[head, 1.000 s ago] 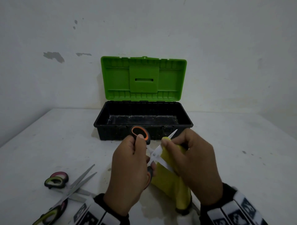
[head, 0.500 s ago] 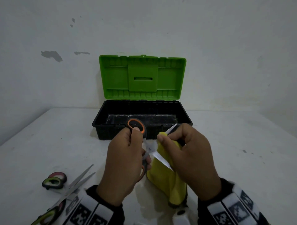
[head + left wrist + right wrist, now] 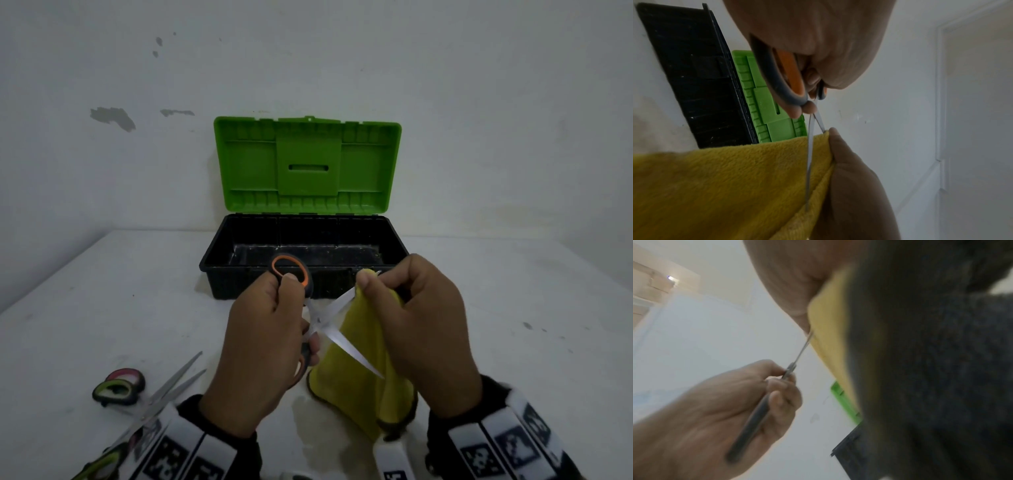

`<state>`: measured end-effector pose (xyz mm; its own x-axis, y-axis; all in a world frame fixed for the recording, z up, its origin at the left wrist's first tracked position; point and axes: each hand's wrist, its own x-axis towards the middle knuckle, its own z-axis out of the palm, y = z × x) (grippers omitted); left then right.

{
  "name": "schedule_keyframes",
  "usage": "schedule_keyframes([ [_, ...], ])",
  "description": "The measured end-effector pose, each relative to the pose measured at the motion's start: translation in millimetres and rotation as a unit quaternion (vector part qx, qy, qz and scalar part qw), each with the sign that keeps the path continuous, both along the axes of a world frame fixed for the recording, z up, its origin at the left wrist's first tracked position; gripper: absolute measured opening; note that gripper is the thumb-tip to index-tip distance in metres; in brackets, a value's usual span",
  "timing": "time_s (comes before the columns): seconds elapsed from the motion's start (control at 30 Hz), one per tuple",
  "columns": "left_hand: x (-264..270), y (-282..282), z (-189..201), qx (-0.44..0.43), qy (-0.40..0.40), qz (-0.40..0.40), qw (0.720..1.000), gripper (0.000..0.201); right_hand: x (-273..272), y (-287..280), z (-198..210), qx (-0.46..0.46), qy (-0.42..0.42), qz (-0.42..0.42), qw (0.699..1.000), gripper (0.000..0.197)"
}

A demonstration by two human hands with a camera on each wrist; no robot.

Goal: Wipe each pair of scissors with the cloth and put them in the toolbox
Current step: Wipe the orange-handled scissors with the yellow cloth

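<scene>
My left hand (image 3: 267, 329) grips the orange-and-grey handles of a pair of scissors (image 3: 329, 320) whose blades stand spread apart above the table. My right hand (image 3: 421, 318) pinches the yellow cloth (image 3: 356, 380) around the upper blade near its tip; the lower blade lies across the hanging cloth. In the left wrist view the scissors (image 3: 812, 146) cross the cloth (image 3: 725, 186). In the right wrist view the cloth (image 3: 830, 331) wraps the blade. The black toolbox (image 3: 219, 274) stands open behind the hands, its green lid (image 3: 308, 164) upright, nothing visible inside.
Two more pairs of scissors lie crossed at the near left of the white table (image 3: 102, 291): one with green and pink handles (image 3: 120, 389), another with green handles (image 3: 99, 471) at the bottom edge, partly under my left wrist. A wall stands close behind the toolbox.
Both hands have risen slightly toward the toolbox with the scissors. The cloth pinch has slid up the upper blade toward its tip.
</scene>
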<state>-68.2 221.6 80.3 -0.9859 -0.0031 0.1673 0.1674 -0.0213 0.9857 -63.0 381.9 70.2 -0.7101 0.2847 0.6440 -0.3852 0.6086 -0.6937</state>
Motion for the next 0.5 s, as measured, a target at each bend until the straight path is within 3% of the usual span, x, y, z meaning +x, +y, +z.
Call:
schedule_keyframes([
  [0.1,0,-2,1,-0.002,0.006,0.001,1.0,0.032,5,-8,-1,0.017,0.009,0.03,0.999,0.026],
  [0.27,-2,-1,1,0.003,0.009,0.001,1.0,0.033,-5,-1,1,-0.031,0.0,-0.01,0.999,0.027],
  [0.4,0,-2,-2,-0.007,0.02,0.01,1.0,0.035,8,-17,-3,0.016,0.009,0.027,0.999,0.026],
  [0.5,3,-3,0,-0.013,0.021,0.014,1.0,0.036,2,-8,-1,-0.005,-0.005,0.009,1.0,0.026],
])
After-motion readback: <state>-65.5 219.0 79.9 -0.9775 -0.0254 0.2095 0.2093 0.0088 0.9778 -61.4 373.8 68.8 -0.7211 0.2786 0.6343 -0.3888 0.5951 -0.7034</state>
